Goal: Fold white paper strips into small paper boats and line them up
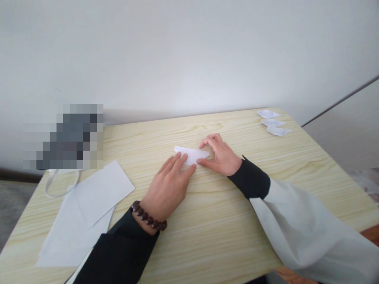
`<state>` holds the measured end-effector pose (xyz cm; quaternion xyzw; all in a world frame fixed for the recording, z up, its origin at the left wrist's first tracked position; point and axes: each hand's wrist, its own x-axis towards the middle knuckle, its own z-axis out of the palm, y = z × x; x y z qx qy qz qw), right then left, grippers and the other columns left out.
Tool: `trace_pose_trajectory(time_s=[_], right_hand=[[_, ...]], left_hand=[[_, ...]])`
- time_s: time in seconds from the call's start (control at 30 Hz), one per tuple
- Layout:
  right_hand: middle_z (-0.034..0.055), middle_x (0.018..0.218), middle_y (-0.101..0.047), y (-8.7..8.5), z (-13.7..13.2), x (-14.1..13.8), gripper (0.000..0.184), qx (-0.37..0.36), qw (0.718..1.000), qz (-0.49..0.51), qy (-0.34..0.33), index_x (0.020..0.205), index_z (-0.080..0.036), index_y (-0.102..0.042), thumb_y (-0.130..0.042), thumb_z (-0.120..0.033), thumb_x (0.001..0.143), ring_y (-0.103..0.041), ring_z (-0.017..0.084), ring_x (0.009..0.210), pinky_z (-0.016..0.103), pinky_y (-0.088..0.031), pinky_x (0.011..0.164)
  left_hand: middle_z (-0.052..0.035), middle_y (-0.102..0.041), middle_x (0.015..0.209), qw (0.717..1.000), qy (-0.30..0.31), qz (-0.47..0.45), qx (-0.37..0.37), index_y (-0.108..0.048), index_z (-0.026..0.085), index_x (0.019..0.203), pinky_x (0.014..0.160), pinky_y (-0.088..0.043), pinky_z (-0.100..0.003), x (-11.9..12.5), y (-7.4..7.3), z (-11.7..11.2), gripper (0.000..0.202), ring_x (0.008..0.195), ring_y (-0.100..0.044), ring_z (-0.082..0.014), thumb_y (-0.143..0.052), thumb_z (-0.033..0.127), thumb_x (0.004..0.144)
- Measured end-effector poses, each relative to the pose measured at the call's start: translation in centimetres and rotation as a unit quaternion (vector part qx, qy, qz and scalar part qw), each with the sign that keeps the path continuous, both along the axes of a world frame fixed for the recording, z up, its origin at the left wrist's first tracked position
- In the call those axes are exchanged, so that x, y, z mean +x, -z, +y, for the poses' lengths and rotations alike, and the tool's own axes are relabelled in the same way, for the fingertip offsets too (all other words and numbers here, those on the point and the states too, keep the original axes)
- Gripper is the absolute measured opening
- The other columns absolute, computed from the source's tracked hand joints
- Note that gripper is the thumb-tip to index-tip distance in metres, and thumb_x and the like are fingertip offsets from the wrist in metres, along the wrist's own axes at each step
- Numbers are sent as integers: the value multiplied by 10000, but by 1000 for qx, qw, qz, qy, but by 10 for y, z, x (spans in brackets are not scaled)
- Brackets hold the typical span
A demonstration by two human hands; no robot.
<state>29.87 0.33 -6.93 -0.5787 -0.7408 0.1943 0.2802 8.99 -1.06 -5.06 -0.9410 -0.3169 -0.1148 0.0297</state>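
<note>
A small white folded paper (pixel 193 154), narrow with slanted ends, lies on the table in front of me. My left hand (pixel 167 183) rests palm down with its fingers spread, the fingertips pressing on the paper's left and lower part. From the right, my right hand (pixel 220 156) curves round the other end. Its thumb touches the lower edge and its index fingertip is at the upper edge, with the paper between them. A dark bead bracelet (pixel 149 220) circles my left wrist.
Several white sheets (pixel 103 193) lie overlapping at the left. Behind them are a pixelated dark object (pixel 68 138) and a pale loop of strap or cable (pixel 47 189). Three folded white papers (pixel 278 130) sit in a row at the far right corner of the wooden table (pixel 225 232), near the wall.
</note>
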Motion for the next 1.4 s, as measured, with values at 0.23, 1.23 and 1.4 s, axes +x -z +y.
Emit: trace_pose_trajectory(time_s=[0.23,1.23,1.4], right_hand=[[76,1038,-453,2,1,4,320,-4,999,17,-33,1019,-186,-500,-621,-241,728,-500,191,871,363,-450,785],[41,1003,-431,-2,6,17,377,-35,993,96,-67,1069,-197,-503,-478,-39,728,-422,72,594,246,-420,571],[62,972,-487,6,2,8,249,20,998,60,-22,1049,-179,-562,-556,-255,812,-490,118,645,294,-470,624]], left_hand=[[-164,-594,1193,999,7,-21,26,-657,142,1076,988,-465,-440,-1,2,1,330,1158,-544,-312,-491,58,804],[-162,-611,1161,999,1,-33,38,-673,183,1047,857,-526,-431,-2,1,1,313,1056,-596,-297,-562,76,774],[-137,-606,1151,999,-5,-54,4,-660,224,1090,863,-502,-467,-3,2,2,336,1075,-555,-305,-555,96,798]])
